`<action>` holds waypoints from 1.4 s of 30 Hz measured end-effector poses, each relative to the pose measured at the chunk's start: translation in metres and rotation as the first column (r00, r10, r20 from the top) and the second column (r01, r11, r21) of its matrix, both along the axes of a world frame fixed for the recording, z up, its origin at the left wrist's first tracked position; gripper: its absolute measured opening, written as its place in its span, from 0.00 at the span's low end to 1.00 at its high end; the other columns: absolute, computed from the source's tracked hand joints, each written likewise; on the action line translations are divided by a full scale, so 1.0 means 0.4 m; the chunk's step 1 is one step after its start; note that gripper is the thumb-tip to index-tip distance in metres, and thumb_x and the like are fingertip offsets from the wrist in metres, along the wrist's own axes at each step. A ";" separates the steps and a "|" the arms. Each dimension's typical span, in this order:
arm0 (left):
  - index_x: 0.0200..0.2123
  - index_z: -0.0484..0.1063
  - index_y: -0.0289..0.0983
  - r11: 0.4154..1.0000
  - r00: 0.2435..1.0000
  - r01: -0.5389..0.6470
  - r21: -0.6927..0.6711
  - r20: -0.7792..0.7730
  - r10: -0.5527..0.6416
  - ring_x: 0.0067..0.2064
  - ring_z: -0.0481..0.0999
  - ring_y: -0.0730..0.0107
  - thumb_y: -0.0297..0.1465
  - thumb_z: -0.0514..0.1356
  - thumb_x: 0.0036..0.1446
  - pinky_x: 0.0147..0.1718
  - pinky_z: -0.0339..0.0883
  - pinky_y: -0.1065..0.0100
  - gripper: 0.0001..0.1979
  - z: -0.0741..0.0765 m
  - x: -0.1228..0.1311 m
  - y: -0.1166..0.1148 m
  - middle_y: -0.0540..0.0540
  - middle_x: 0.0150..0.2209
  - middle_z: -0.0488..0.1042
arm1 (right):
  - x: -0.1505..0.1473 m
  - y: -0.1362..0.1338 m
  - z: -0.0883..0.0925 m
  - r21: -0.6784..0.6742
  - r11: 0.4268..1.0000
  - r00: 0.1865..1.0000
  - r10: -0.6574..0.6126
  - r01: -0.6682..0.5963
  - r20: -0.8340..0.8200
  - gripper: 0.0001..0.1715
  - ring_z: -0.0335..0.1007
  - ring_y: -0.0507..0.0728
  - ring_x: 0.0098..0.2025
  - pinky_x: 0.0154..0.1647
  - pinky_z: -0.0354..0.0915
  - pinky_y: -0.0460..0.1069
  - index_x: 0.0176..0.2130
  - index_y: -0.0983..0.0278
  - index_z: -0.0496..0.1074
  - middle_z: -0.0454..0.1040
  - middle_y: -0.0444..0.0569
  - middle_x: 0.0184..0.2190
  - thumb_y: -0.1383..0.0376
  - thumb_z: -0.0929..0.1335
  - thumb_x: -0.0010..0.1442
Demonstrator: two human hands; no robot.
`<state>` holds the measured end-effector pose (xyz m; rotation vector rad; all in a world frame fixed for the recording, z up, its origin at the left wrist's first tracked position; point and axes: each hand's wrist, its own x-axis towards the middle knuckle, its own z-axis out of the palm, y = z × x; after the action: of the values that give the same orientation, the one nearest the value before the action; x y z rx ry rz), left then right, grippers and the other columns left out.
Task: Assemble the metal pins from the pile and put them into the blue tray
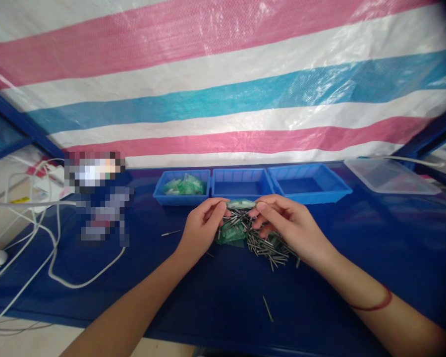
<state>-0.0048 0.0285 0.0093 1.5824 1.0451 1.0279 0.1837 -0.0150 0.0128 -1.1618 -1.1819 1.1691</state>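
Between the fingertips of both hands a small clear-and-green plastic packet (241, 204) is held by its two ends, with whitish contents I cannot make out. My left hand (207, 220) pinches the left end. The right end is gripped by my right hand (288, 223), thumb on top, its lower fingers curled over the pile. Under the hands lies a heap of metal nails (267, 250) mixed with green packets (232, 233). One loose nail (268, 308) rests nearer the table's front edge, and a thin metal piece (170, 233) lies left of my left hand.
Behind the pile stand three blue bins in a row: the left bin (182, 200) holds green packets, beside a middle bin (241, 173) and a right bin (312, 197). A translucent lid (390, 177) lies at right. White cables (55, 248) and blurred-out items occupy the left.
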 end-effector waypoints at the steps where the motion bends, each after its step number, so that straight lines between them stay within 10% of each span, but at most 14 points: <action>1: 0.41 0.75 0.34 1.000 1.000 -0.004 0.001 0.008 0.004 0.26 0.70 0.73 0.40 0.56 0.60 0.26 0.64 0.72 0.16 0.001 0.001 -0.002 0.48 0.28 0.75 | 0.000 0.000 0.001 -0.006 1.000 0.999 -0.016 0.016 -0.027 0.18 0.75 0.53 0.30 0.25 0.74 0.47 0.37 0.64 0.72 0.77 0.49 0.31 0.52 0.70 0.56; 22: 0.45 0.74 0.36 0.980 0.997 -0.048 0.191 -0.045 0.057 0.31 0.74 0.73 0.33 0.60 0.57 0.33 0.68 0.73 0.13 -0.004 -0.004 0.008 0.48 0.33 0.77 | -0.001 0.003 -0.013 0.042 0.995 0.995 -0.086 0.088 -0.053 0.19 0.79 0.55 0.30 0.31 0.76 0.49 0.40 0.64 0.74 0.80 0.49 0.33 0.55 0.74 0.51; 29: 0.45 0.72 0.36 0.796 0.875 -0.484 0.365 0.182 0.448 0.32 0.74 0.74 0.37 0.63 0.55 0.35 0.68 0.73 0.16 0.067 -0.144 0.134 0.50 0.30 0.76 | 0.006 -0.004 -0.002 0.066 0.994 0.996 -0.085 0.087 -0.024 0.19 0.77 0.53 0.30 0.30 0.75 0.49 0.45 0.62 0.71 0.77 0.50 0.38 0.54 0.70 0.57; 36: 0.42 0.77 0.35 0.805 0.721 -0.357 0.475 -0.407 0.560 0.40 0.76 0.62 0.40 0.58 0.57 0.45 0.67 0.62 0.16 0.033 -0.243 0.216 0.43 0.37 0.78 | -0.004 -0.007 0.001 0.151 0.984 0.988 -0.115 0.099 0.104 0.14 0.72 0.50 0.25 0.25 0.69 0.47 0.43 0.63 0.70 0.75 0.47 0.33 0.57 0.68 0.59; 42: 0.50 0.73 0.36 0.738 0.611 -0.183 0.649 -0.513 0.603 0.48 0.72 0.58 0.42 0.53 0.61 0.52 0.64 0.57 0.21 0.089 -0.219 0.121 0.41 0.44 0.74 | 0.026 -0.080 0.039 0.311 0.947 0.805 -0.120 -0.083 0.582 0.09 0.69 0.50 0.27 0.26 0.64 0.46 0.37 0.61 0.73 0.74 0.44 0.29 0.64 0.64 0.63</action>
<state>-0.0922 0.0767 0.0448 2.3871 1.8428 1.1016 0.1941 -0.0469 0.0286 -1.3182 -1.7588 0.5510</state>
